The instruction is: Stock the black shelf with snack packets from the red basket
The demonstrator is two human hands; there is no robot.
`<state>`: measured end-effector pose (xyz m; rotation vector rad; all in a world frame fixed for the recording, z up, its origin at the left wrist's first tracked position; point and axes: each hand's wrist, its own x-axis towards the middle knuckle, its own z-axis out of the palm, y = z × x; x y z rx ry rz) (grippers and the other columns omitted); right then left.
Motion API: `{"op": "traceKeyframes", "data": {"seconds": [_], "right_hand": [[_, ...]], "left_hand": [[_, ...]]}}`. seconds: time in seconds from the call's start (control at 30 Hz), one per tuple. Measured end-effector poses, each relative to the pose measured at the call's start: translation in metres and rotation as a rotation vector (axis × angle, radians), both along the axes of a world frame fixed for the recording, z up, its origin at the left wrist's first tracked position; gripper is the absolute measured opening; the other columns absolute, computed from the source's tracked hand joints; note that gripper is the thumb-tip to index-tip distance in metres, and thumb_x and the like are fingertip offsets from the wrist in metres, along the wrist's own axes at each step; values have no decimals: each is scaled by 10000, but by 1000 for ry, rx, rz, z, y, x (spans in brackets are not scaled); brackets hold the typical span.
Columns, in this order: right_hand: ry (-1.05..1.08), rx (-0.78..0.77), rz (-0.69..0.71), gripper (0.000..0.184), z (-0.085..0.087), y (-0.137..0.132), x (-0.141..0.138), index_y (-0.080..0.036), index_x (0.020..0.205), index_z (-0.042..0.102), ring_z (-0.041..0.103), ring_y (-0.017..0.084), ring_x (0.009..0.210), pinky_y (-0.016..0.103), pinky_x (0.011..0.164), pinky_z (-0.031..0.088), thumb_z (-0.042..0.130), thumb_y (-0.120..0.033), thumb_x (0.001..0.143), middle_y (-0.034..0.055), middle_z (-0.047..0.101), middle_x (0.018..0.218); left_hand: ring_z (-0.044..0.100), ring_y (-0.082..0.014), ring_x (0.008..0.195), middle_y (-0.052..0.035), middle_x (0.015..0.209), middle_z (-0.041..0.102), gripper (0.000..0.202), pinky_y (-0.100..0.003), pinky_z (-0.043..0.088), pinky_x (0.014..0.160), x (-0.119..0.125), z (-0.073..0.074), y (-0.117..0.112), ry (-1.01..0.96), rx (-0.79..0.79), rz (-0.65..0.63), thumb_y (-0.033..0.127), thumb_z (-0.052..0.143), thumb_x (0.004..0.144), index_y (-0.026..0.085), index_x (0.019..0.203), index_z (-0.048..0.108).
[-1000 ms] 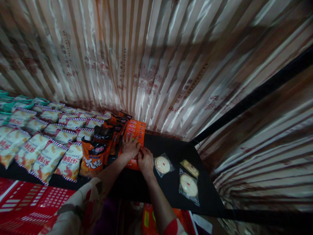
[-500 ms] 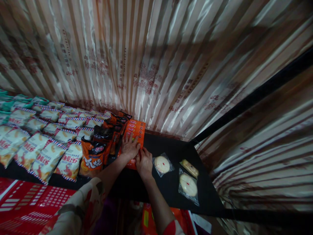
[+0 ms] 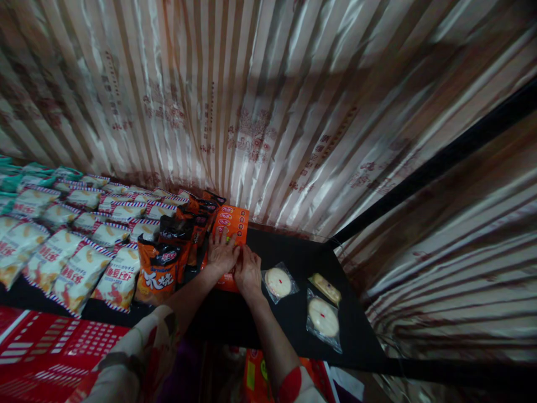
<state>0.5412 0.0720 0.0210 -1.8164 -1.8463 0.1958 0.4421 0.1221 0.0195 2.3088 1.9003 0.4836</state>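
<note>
An orange printed package lies on the dark shelf beside the row of orange-and-black snack bags. My left hand rests flat on its middle with the fingers spread. Close beside it, my right hand lies along the package's right edge, fingers stretched forward. Both hands touch the package and cover much of its lower half. To their left stands an orange-and-black snack bag, upright at the front of its row.
White snack bags fill the shelf to the left, with green bags beyond. Two round wrapped crackers and a small wrapped bar lie on the right. A red basket is below; a striped curtain hangs behind.
My right hand has slid slightly up along the package's right edge. The left hand stays in place on the package.
</note>
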Motion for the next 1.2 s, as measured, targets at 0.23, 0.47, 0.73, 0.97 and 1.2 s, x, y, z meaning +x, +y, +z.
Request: {"op": "traceKeyframes", "data": {"seconds": [0.23, 0.47, 0.73, 0.97, 1.2], "right_hand": [[-25, -30, 57, 488, 7, 5, 1, -59, 1263, 492, 465, 226, 1198, 391, 990, 320, 379, -55, 788, 179, 535, 1286], [-34, -33, 30, 464, 3, 5, 2, -72, 1253, 497, 475, 216, 1182, 371, 998, 308, 368, -71, 807, 160, 535, 1287], [-13, -36, 37, 443, 7, 5, 2, -87, 1229, 519, 489, 216, 1161, 375, 995, 310, 368, -82, 813, 157, 557, 1260], [-1, -41, 35, 440, 5, 6, 4, -75, 1218, 533, 467, 215, 1186, 347, 994, 310, 378, -85, 807, 149, 557, 1263], [37, 15, 44, 418, 5, 7, 6, -94, 1184, 563, 494, 208, 1173, 367, 994, 324, 376, -81, 811, 148, 579, 1237]], "left_hand": [[170, -306, 1375, -48, 1479, 305, 504, -498, 116, 1099, 0, 4, 0, -2, -22, -1, 432, 349, 885, 268, 1357, 413], [176, -291, 1376, -54, 1481, 300, 519, -479, 129, 1101, -1, 1, 0, -5, 4, -3, 439, 334, 893, 261, 1378, 376], [159, -290, 1382, -65, 1474, 314, 515, -482, 110, 1110, -1, 4, 0, -4, -10, -5, 450, 309, 899, 236, 1354, 421], [145, -274, 1388, -67, 1465, 333, 499, -475, 71, 1120, -2, 2, 1, -1, 44, -34, 427, 320, 901, 234, 1346, 432], [165, -264, 1385, -53, 1464, 336, 460, -467, 99, 1121, -2, 6, 1, -4, 68, -74, 390, 348, 898, 261, 1326, 458]]}}
